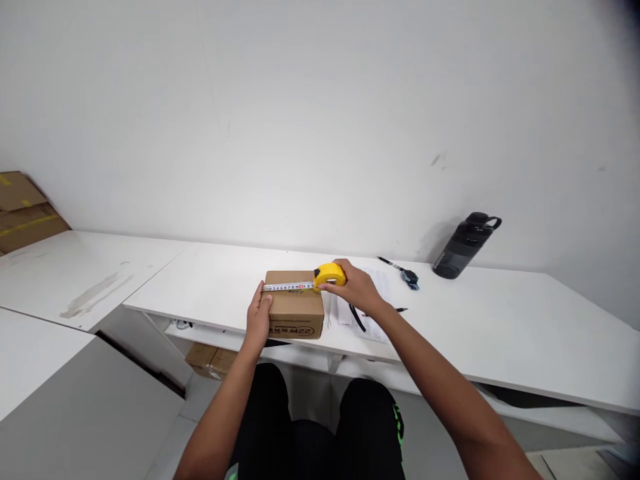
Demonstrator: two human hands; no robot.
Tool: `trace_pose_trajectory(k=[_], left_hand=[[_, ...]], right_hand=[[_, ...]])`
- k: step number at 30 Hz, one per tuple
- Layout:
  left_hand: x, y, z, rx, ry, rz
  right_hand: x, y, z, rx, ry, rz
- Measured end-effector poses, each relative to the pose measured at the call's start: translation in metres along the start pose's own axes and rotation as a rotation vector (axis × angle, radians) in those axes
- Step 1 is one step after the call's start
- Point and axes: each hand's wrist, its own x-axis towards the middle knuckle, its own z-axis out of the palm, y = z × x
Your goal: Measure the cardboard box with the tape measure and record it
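Observation:
A small brown cardboard box (295,305) sits near the front edge of the white desk, with dark printed characters on the side facing me. My left hand (259,319) grips its left side, thumb on top, close to the end of the pulled-out tape. The tape blade (287,288) runs across the top of the box, its numbers showing. At the box's right edge, my right hand (354,285) is closed round a yellow tape measure (329,275). Whether my left fingers also pin the tape's end is hard to tell.
Papers (377,320) with a pen and a black strap lie right of the box. Behind them are a lanyard (410,278) and a dark water bottle (461,248) by the wall. Cardboard boxes (203,360) rest below the desk; others (25,207) are stacked far left.

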Motion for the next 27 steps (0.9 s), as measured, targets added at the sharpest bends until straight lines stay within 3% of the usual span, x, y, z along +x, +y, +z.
trace_pose_trajectory(k=[8, 12, 15, 18, 20, 24, 27], left_hand=[[-0.014, 0.002, 0.013, -0.014, 0.003, 0.018], [-0.012, -0.002, 0.01, -0.06, -0.039, 0.015], [-0.011, -0.004, 0.01, -0.069, -0.003, -0.014], [-0.019, -0.007, 0.02, 0.006, 0.15, 0.074], [-0.029, -0.01, 0.029, 0.041, 0.22, 0.127], [-0.039, -0.016, 0.032, 0.012, 0.173, 0.075], [-0.018, -0.01, 0.017, -0.094, 0.112, 0.007]], right_hand=[[0.031, -0.077, 0.055, -0.098, -0.156, -0.304], [0.037, -0.094, 0.069, -0.132, -0.134, -0.382], [0.043, -0.091, 0.058, -0.189, 0.0, -0.238], [0.05, -0.082, 0.044, -0.272, 0.129, -0.001], [0.054, -0.078, 0.039, -0.296, 0.135, 0.094], [0.053, -0.074, 0.044, -0.306, 0.078, 0.072], [0.049, -0.074, 0.053, -0.341, 0.066, 0.055]])
